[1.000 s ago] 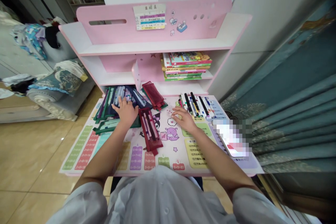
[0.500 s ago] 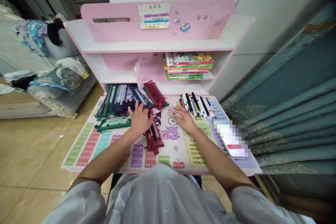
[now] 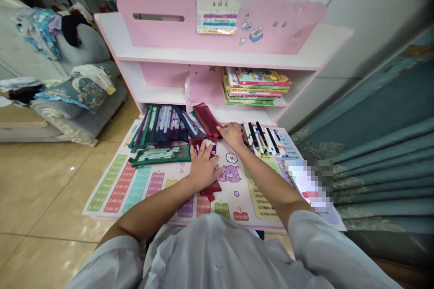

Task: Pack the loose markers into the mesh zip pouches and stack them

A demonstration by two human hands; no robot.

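Observation:
My left hand (image 3: 204,168) lies with spread fingers over a red mesh pouch (image 3: 210,191), covering most of it. My right hand (image 3: 232,135) reaches to the lower right corner of a stack of red pouches (image 3: 206,119); its fingers are bent, and whether they grip the edge is too small to tell. Left of my hands, a green pouch of pens (image 3: 162,155) lies crosswise below several dark blue and green filled pouches (image 3: 166,122). Right of my right hand is a row of loose markers (image 3: 262,139).
A pink and white shelf (image 3: 217,56) stands at the desk's back, with stacked books (image 3: 256,86) in it. A phone-like device (image 3: 303,185), partly pixelated, lies at the desk's right. A sofa with clothes (image 3: 81,86) is at the left.
My left hand has moved right and down onto the red pouch. My right hand has moved up to the stacked red pouches. The view has shifted slightly.

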